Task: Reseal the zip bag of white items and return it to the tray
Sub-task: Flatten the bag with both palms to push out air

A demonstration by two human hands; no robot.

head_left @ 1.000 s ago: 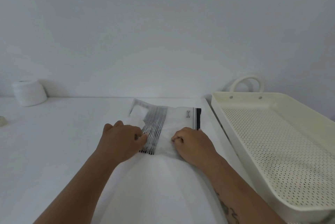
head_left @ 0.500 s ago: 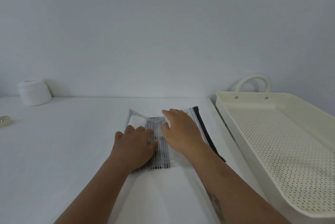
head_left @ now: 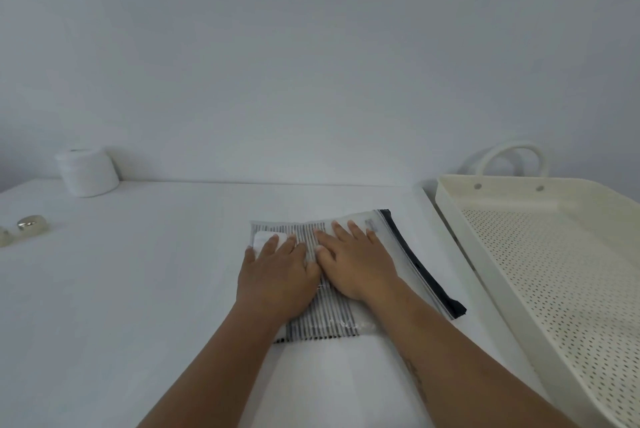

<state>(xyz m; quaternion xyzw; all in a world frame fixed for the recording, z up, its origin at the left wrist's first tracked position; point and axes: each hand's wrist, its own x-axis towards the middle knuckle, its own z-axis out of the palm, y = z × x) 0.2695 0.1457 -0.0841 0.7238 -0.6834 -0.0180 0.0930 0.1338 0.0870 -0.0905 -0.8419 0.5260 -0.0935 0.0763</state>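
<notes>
My left hand (head_left: 277,277) and right hand (head_left: 356,263) press flat, fingers spread, on the bag (head_left: 398,254); its black edge lies near the tray (head_left: 460,240). The table (head_left: 138,289) is open to the left. Both hands have flattened since before.

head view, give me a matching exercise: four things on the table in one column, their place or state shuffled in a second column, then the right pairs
Things:
1. zip bag
2. tray
3. white roll
4. left hand

Places or states:
A. far left, by the wall
B. flat under both hands
C. on the right, nothing in it
D. palm down beside the right hand

Pairs: 1-B, 2-C, 3-A, 4-D
</notes>
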